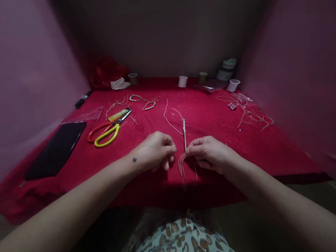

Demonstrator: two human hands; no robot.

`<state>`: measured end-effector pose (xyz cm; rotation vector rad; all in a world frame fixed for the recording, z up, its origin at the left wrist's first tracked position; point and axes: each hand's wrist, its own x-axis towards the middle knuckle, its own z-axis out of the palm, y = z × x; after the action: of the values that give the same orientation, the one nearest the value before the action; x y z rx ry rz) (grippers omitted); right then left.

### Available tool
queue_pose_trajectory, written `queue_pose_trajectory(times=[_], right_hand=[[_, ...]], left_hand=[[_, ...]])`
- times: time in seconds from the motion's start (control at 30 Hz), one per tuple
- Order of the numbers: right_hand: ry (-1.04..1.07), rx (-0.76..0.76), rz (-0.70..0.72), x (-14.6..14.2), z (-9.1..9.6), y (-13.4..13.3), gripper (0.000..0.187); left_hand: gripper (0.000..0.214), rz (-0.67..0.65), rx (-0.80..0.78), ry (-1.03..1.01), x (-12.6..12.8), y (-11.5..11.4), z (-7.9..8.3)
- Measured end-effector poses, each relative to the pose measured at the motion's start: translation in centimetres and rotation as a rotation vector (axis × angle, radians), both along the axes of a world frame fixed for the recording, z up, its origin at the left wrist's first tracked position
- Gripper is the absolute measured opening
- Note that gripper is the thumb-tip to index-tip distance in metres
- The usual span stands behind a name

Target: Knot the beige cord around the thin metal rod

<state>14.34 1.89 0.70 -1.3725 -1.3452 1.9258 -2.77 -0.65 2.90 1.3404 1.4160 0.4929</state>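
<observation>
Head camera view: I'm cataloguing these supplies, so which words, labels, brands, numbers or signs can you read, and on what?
No text can be read.
Yellow card by the scissors: marks too blurred to read.
Small packet at right: marks too small to read.
Bottle at back: too dim to tell any lettering.

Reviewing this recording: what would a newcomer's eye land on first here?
Probably the red cloth spread across the table, by far the strongest colour. Next, the scissors with one red and one yellow handle, lying left of centre. Then, near the middle, the right hand pinching a partly braided cord, with the left hand curled beside it.
</observation>
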Motion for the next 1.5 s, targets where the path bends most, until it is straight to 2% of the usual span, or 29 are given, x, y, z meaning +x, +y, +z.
queue_pose_trajectory(times=[0.1, 0.23, 0.4, 0.57, 0.63, 0.67, 0.73, 0.8, 0.87, 0.97, 1.07, 1.2, 1.3, 1.37, 1.5], right_hand=[[0.009, -0.003, -0.024, -0.1, 0.0, -0.1, 0.020], [0.023, 0.001, -0.026, -0.1, -0.1, -0.1, 0.019], [0.019, 0.012, -0.023, 0.0, 0.0, 0.0, 0.019], [0.024, 0.023, -0.019, 0.0, -0.2, 0.0, 0.021], [0.026, 0.021, -0.024, 0.0, -0.3, 0.0, 0.019], [0.031, 0.018, -0.028, -0.1, -0.4, 0.1, 0.019], [0.049, 0.008, -0.036, -0.1, -0.4, 0.1, 0.017], [0.067, -0.005, -0.043, 0.0, -0.4, 0.2, 0.014], [0.076, -0.022, -0.043, 0.1, -0.3, 0.3, 0.012], [0.085, -0.046, -0.023, 0.5, 0.0, 0.4, 0.012], [0.102, -0.054, 0.006, 0.8, 0.0, 0.6, 0.015], [0.111, -0.042, 0.026, 1.0, -0.3, 0.8, 0.017], [0.097, -0.027, 0.016, 0.9, -0.4, 0.7, 0.019], [0.087, -0.016, 0.004, 0.9, -0.5, 0.6, 0.020], [0.086, 0.002, 0.000, 0.9, -0.4, 0.5, 0.020]], left_hand=[[0.020, 0.029, 0.087, 0.048, 0.5, -0.7, -0.1], [0.015, -0.002, 0.208, 0.015, 0.9, -0.9, -1.5], [0.017, -0.002, 0.092, -0.077, 0.9, -0.4, -2.5], [0.011, 0.070, 0.022, -0.141, 0.7, -0.7, -1.4], [0.010, 0.067, 0.047, -0.121, 1.3, -1.4, -1.0], [0.011, 0.047, 0.097, -0.088, 1.8, -1.9, -1.0], [0.015, -0.026, 0.304, 0.059, 3.2, -3.2, -1.3], [0.018, -0.082, 0.577, 0.277, 4.7, -4.4, -2.0], [0.023, -0.115, 0.714, 0.511, 5.9, -5.4, -2.8], [0.030, -0.169, 0.745, 0.716, 6.9, -6.1, -3.6], [0.031, -0.196, 0.723, 0.782, 7.0, -6.1, -3.9], [0.030, -0.199, 0.716, 0.803, 7.2, -6.2, -3.9], [0.028, -0.212, 0.702, 0.771, 7.4, -7.2, -3.8], [0.025, -0.307, 0.681, 0.674, 7.3, -8.6, -3.4], [0.007, -0.603, 0.546, 0.346, 5.8, -11.5, -1.6]])
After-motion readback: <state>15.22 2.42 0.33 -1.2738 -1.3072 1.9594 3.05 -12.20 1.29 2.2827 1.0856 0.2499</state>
